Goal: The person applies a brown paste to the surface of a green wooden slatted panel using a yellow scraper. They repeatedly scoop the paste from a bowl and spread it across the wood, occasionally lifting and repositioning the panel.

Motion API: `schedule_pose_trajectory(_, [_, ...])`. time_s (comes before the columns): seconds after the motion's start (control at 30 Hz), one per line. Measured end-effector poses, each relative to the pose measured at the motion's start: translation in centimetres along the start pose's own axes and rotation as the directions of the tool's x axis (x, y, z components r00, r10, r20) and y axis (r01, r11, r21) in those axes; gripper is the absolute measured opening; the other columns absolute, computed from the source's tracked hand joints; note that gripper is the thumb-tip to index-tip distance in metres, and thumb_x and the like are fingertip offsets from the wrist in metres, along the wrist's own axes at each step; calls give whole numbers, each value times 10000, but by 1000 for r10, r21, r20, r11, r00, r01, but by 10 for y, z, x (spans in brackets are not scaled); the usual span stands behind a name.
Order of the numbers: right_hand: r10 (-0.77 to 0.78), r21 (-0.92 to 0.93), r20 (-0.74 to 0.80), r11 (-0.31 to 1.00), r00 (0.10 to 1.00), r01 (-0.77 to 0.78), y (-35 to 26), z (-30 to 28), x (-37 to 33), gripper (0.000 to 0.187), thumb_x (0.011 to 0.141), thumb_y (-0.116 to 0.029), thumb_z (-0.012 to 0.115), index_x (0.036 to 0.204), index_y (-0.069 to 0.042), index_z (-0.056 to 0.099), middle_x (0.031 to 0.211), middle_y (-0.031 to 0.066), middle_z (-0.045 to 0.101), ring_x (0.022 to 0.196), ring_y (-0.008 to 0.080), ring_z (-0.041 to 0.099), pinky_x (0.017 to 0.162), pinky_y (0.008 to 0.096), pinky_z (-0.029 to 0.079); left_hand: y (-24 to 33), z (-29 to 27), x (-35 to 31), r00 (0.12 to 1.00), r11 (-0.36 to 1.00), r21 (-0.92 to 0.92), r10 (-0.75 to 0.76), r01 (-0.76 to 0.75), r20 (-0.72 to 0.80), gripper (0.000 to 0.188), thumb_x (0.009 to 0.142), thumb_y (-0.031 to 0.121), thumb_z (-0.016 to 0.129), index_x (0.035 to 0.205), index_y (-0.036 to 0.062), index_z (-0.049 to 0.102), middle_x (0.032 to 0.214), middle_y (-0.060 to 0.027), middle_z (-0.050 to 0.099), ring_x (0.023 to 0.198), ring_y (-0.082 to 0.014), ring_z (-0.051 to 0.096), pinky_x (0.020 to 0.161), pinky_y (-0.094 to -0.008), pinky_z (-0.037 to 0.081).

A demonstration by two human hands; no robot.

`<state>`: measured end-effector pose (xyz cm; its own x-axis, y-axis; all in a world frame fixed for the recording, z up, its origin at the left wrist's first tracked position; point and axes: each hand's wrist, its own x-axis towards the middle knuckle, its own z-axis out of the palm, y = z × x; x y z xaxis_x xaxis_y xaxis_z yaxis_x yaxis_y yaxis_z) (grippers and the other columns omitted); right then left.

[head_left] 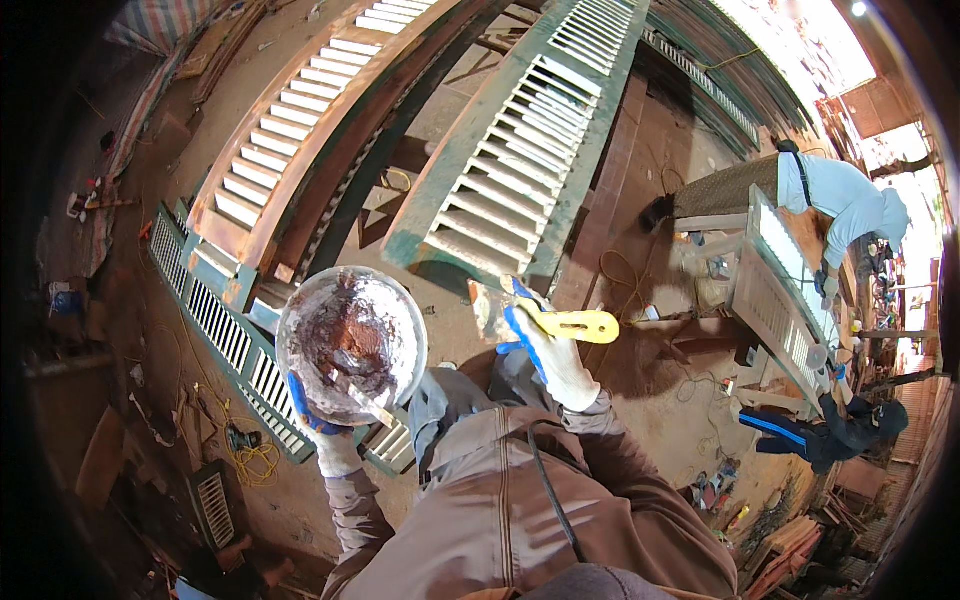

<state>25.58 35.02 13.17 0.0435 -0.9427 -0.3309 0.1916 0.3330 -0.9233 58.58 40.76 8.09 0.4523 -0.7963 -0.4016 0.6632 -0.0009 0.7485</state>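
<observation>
My left hand [330, 438], in a white and blue work glove, is closed on the near edge of a round pale bowl [416, 322]. Reddish-brown paste [355, 338] lies in the bowl, white residue coats its inner wall, and a flat pale stick or scraper [362, 400] leans inside. To the right, my right hand [558, 362], gloved alike, grips a putty knife [588, 327] with a yellow handle; its smeared blade points left. Just beyond that knife is the near end of a green louvred shutter [425, 222].
A brown louvred shutter [222, 205] lies to the left, with another green shutter [185, 285] below it. At right, a person in light blue [850, 200] bends over a shutter panel [770, 290]; another in dark clothes [855, 435] works nearby. Yellow cable [255, 462] coils on the floor.
</observation>
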Motion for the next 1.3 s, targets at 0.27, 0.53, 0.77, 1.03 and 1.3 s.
schedule_pose_trajectory(0.27, [52,73,79,996,996,-58,-98,-108,12,498,910,-21,648,1385,-12,500,1086,18,651,800,39,588,651,181,499,-96,127,-38,981,999,-12,51,-50,188,504,1005,307,455,1424,27,438,1418,-151,496,1281,-287,501,1076,-455,418])
schedule_pose_trajectory(0.53, [-100,-161,-148,984,984,75,-164,-245,33,358,949,-77,607,1298,-5,570,1131,46,674,723,19,581,538,172,460,-206,266,-55,940,988,-62,-115,141,321,494,1024,267,441,1420,-28,431,1433,-154,489,1294,-266,499,1117,-425,380])
schedule_pose_trajectory(0.77, [-520,-784,171,443,837,435,-156,-286,63,190,872,-71,680,1048,1,685,890,91,695,749,202,643,676,338,504,-254,344,-53,890,985,124,-162,120,425,505,1030,267,444,1438,-27,408,1467,-127,455,1344,-229,439,1151,-387,311])
schedule_pose_trajectory(1.03, [-401,-945,157,203,902,255,-153,-277,107,190,876,-239,646,871,-72,736,704,124,683,623,308,657,580,420,510,-274,401,-45,734,970,245,-159,-10,660,611,1000,292,486,1498,-4,293,1518,-135,351,1431,-211,292,1172,-339,214])
schedule_pose_trajectory(1.3, [-399,-689,126,623,908,369,-156,-274,183,134,844,-117,663,914,-6,685,779,139,662,703,262,636,643,377,489,-284,422,-2,723,897,290,46,-335,690,511,1024,231,461,1465,-6,362,1544,-155,292,1431,-227,286,1168,-342,214])
